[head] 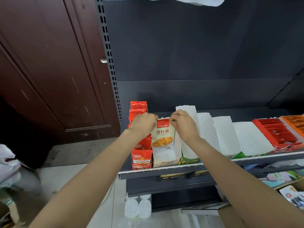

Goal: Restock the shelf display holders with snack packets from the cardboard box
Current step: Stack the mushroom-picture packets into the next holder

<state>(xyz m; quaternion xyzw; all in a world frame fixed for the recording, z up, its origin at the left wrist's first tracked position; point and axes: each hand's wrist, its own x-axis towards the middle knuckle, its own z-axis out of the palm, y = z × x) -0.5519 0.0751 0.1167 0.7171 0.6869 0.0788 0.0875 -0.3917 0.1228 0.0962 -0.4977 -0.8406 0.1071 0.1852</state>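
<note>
In the white card holder [174,156], both hands pinch a glossy flat packet [162,137].

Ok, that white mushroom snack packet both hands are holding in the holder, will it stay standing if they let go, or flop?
Probably floppy: the white packet is a thin flat pouch, pinched at its top corners by the left hand and right hand. It looks light. The white holder shows empty space in front of it, so it may tip forward.

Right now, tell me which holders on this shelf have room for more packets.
Free: the front of the white cardboard holder ahead of the beige mushroom packet both hands pinch, and the white holders right of it. Crowded: the red packet holder at far left and the red stick tray at right.
</note>
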